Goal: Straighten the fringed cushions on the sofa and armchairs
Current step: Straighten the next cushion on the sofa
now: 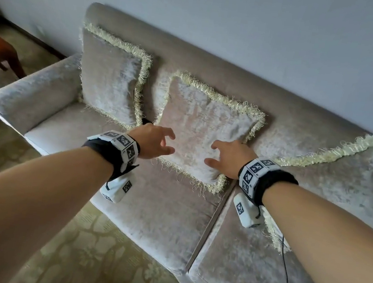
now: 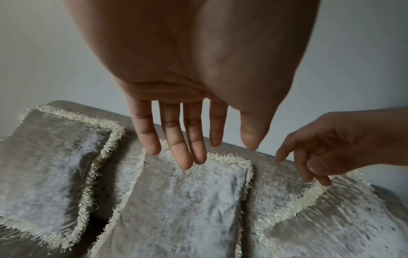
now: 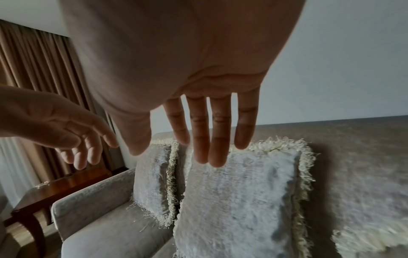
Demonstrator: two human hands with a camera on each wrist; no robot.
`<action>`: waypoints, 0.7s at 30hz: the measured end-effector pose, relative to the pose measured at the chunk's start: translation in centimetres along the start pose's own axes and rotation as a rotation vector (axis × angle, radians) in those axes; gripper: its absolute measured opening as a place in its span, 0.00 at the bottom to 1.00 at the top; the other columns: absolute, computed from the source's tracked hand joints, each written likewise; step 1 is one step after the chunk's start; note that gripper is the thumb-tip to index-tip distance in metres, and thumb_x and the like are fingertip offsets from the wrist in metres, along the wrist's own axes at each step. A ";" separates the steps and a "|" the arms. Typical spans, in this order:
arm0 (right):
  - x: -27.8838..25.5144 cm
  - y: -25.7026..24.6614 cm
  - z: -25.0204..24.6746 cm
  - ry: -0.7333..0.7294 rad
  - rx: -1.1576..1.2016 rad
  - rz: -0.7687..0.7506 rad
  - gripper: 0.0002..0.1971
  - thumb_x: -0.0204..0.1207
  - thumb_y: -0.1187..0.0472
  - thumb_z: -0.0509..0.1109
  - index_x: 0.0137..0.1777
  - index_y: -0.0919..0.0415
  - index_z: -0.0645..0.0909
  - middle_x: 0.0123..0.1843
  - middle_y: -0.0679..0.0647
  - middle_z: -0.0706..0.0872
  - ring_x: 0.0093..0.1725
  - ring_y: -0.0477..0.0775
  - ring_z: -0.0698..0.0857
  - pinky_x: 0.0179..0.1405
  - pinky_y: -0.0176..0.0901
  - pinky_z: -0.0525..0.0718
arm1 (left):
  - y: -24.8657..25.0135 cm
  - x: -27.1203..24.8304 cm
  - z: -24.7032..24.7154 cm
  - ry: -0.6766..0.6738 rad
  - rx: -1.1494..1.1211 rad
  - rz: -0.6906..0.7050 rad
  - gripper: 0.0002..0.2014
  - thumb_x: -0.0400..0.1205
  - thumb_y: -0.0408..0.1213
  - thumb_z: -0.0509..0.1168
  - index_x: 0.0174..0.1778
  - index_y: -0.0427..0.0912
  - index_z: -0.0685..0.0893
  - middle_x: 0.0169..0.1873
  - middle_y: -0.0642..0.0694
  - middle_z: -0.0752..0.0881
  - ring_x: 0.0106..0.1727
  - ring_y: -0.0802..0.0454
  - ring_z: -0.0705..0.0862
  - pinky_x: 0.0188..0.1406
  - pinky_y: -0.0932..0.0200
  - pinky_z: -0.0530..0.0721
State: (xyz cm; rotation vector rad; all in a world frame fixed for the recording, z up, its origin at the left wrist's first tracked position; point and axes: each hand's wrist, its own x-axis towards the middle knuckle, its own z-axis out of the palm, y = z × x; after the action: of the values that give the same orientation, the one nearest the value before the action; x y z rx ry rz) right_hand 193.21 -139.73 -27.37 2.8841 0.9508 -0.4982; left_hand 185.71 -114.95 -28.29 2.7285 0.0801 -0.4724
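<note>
Head view showed both forearms reaching over the front edge of the sofa (image 1: 152, 219) toward the middle cushion (image 1: 203, 129). Nearest the viewer, the left hand (image 1: 154, 143) and the right hand (image 1: 230, 159) hovered with fingers spread and relaxed, holding nothing, one to either side of the cushion's lower half; neither seemed to touch the fabric yet. That cushion leaned against the backrest, turned askew so that one corner pointed down at the seam between the two seat pads and its fringe (image 1: 215, 185) spilled onto the seat. It lay straight ahead of both hands and about equally near each, so a two-handed grasp at its sides and a turn to square it looked likely the coming move. Farther back, at the sofa's left end by the armrest, a second cushion (image 1: 111, 78) stood fairly upright. At the right end a third cushion (image 1: 341, 174) lay slumped and tilted.
</note>
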 end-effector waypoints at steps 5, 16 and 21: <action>3.9 -1.4 0.6 0.012 0.050 0.026 0.30 0.82 0.33 0.60 0.78 0.48 0.70 0.53 0.53 0.90 0.51 0.58 0.88 0.41 0.46 0.82 | -3.9 3.0 -0.7 -0.015 -0.003 0.019 0.23 0.84 0.61 0.65 0.73 0.57 0.78 0.55 0.57 0.92 0.56 0.54 0.89 0.64 0.48 0.84; 17.0 2.4 9.2 0.263 0.307 0.235 0.32 0.82 0.33 0.59 0.80 0.51 0.68 0.68 0.53 0.82 0.65 0.58 0.81 0.56 0.52 0.84 | -11.3 19.1 3.6 0.042 -0.041 0.012 0.30 0.82 0.72 0.52 0.78 0.64 0.69 0.55 0.56 0.91 0.57 0.47 0.89 0.61 0.40 0.86; 20.9 4.7 13.8 0.498 0.426 0.393 0.37 0.79 0.29 0.57 0.82 0.50 0.69 0.75 0.60 0.74 0.73 0.62 0.72 0.66 0.64 0.81 | -14.5 25.5 7.7 0.273 -0.197 0.035 0.37 0.76 0.79 0.51 0.82 0.72 0.59 0.61 0.48 0.86 0.55 0.48 0.88 0.50 0.41 0.90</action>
State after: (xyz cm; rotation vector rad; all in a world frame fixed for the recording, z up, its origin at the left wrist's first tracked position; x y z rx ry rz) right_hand 207.87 -133.88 -47.37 3.5497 0.2946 0.0713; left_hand 205.58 -104.43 -48.66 2.5779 0.1413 -0.0744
